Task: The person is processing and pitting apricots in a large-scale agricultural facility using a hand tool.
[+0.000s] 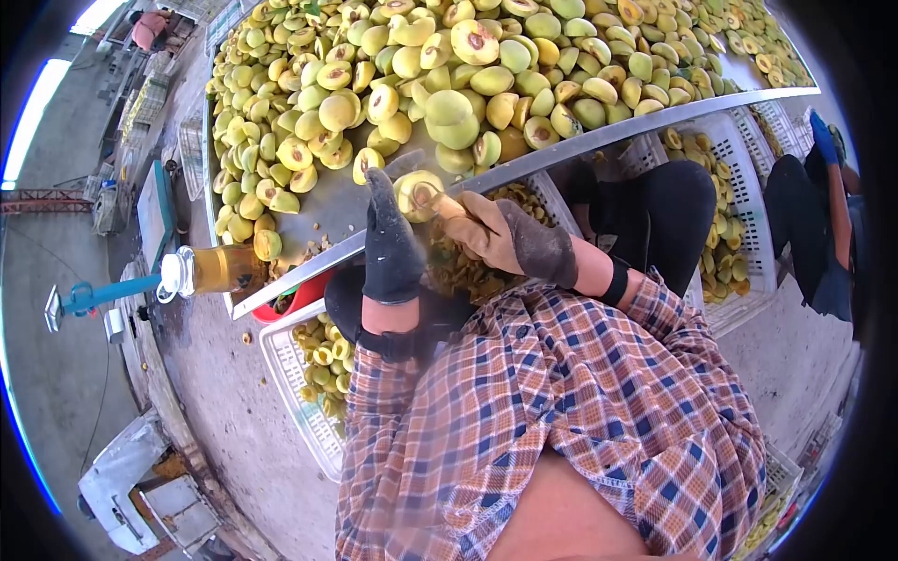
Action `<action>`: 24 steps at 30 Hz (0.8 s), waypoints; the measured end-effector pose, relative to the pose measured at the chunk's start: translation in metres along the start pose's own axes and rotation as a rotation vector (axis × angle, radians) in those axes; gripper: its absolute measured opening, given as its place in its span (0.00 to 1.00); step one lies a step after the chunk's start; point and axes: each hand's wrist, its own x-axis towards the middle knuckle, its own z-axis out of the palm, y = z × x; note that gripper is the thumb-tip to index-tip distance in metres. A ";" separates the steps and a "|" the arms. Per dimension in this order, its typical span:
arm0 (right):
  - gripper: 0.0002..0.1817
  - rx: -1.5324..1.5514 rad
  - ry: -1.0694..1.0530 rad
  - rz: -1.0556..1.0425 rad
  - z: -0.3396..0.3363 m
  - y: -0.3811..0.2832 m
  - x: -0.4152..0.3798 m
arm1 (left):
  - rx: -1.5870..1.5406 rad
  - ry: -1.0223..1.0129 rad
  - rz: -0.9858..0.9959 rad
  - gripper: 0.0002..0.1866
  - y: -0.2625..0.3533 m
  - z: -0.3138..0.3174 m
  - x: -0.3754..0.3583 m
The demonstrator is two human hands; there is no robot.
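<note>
My left hand [388, 238], in a dark glove, holds a yellow-green peach half [412, 198] against its palm, cut face toward me, fingers pointing up. My right hand [500, 234], in a tan and grey glove, is closed around a small pitting tool [452, 207] with a light wooden handle. The tool's tip meets the brown centre of the fruit; its exact shape is blurred. Both hands are just in front of the metal table's rim [524, 152]. Beyond them lies a large heap of halved peaches [454, 117], several with brown stones showing.
White crates of fruit stand at the left [304, 402] and right [739, 187]. A red basin [309, 297] sits below the table corner. A jar of amber liquid [210, 271] is at the left. Another person's blue-gloved hand [823, 138] shows at far right.
</note>
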 end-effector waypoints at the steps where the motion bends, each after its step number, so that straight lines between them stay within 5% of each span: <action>1: 0.16 -0.017 -0.004 -0.002 -0.001 -0.001 0.000 | 0.013 -0.005 0.023 0.34 0.002 0.003 -0.002; 6: 0.16 -0.134 0.043 -0.048 0.004 0.002 -0.002 | 0.225 0.018 0.235 0.32 0.008 0.027 -0.012; 9: 0.14 -0.245 0.126 -0.260 0.004 0.017 -0.001 | 0.238 0.052 0.250 0.31 -0.002 0.026 -0.011; 12: 0.14 -0.285 -0.004 -0.126 -0.011 0.017 -0.003 | 0.303 -0.025 0.202 0.30 0.000 0.023 -0.014; 15: 0.14 -0.497 -0.044 -0.169 -0.028 0.020 -0.002 | 0.637 -0.130 0.147 0.27 0.006 0.011 -0.009; 16: 0.14 -0.520 -0.064 -0.175 -0.031 0.028 0.001 | 0.888 -0.217 0.308 0.26 0.006 0.004 -0.004; 19: 0.14 -0.311 -0.033 -0.214 -0.025 0.029 -0.004 | 0.598 -0.187 0.134 0.26 0.005 0.002 -0.009; 22: 0.16 0.364 -0.214 0.566 -0.018 -0.023 -0.006 | 0.466 0.070 0.365 0.30 -0.010 0.041 -0.023; 24: 0.18 0.172 -0.160 0.345 -0.006 -0.018 -0.011 | 0.460 -0.003 0.259 0.33 -0.007 0.020 -0.021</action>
